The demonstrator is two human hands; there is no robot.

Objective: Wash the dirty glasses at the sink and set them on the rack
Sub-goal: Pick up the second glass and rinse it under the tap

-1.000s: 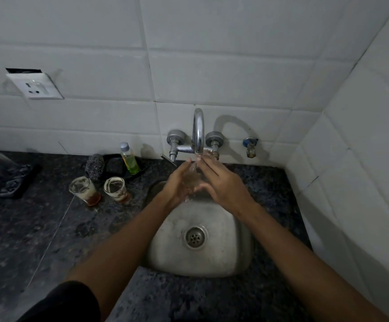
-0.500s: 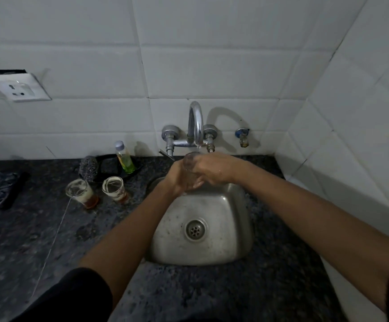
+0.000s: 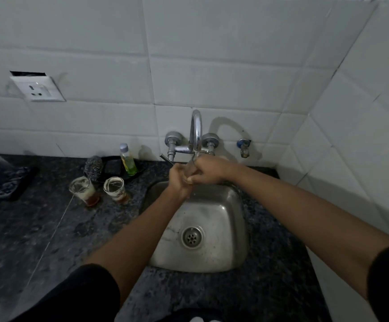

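At the far left edge of the frame a dark patterned cloth (image 3: 2,182) lies on the speckled counter (image 3: 38,240), with something clear and glassy above it cut off by the frame edge and too dim to identify. In the upper left a white wall socket (image 3: 38,89) sits crooked on the tiles. Right of the cloth stand two dirty glasses (image 3: 84,190) (image 3: 115,186), close together but apart, each with brownish residue at the bottom. Behind them are a dark scrubber (image 3: 93,165), a black tray (image 3: 114,169) whose contents are hard to make out, and a small bottle of yellow-green liquid (image 3: 128,160). At frame centre, under the curved tap (image 3: 195,131) and over the back rim of the steel sink (image 3: 223,252), both forearms reach in from the lower corners and meet. The left hand (image 3: 178,180) is curled around a clear glass (image 3: 190,167), which is mostly hidden between the hands; only its rim and a sliver of wall show. The right hand (image 3: 208,169) wraps over the glass from the right, fingers bent round it and knuckles up. Whether water is running cannot be told in the dim light. Right of the tap a small blue-handled valve (image 3: 244,147) juts from the wall.
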